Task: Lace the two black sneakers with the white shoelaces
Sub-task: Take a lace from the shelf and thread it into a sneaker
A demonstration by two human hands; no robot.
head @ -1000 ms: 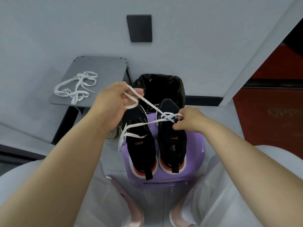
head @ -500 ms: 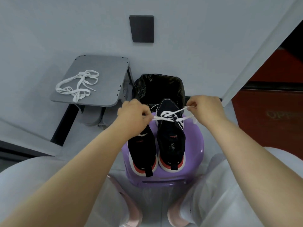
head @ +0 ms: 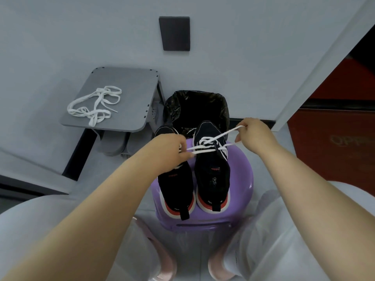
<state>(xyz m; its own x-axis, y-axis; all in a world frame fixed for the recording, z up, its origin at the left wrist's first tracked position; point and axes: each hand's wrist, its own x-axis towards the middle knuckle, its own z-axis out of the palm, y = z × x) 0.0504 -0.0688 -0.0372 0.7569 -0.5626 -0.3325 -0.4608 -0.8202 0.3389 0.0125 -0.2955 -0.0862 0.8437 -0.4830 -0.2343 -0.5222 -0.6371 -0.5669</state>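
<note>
1. While the person is sitting with knees apart, the purple stool (head: 241, 185) is standing near, between them. I take it that this is putting the work within easy reach of both arms.
2. The two black sneakers are resting side by side on the stool, heels near and toes pointing far: the left sneaker (head: 176, 185) and the right sneaker (head: 213, 171), just beside each other.
3. The left hand (head: 170, 149) is pinching one end of the white shoelace (head: 209, 141) above the left sneaker. The right hand (head: 253, 132) is pinching the other end, out to the right of the right sneaker. The lace is running taut between them across the far eyelets of the right sneaker. By my judgement they are pulling apart to draw the crossings snug and even the ends.
4. The left hand is covering the lacing area of the left sneaker, so I cannot tell whether any lace is threaded there. How many eyelets on the right sneaker are filled is also hard to make out.
5. Just beyond the toes, the black bin (head: 194, 106) is standing, its near edge hidden by the shoes.
6. Far left, the second shoelace (head: 95, 104) is lying in a loose heap on the grey seat (head: 125, 82), probably waiting for the other shoe.
</note>
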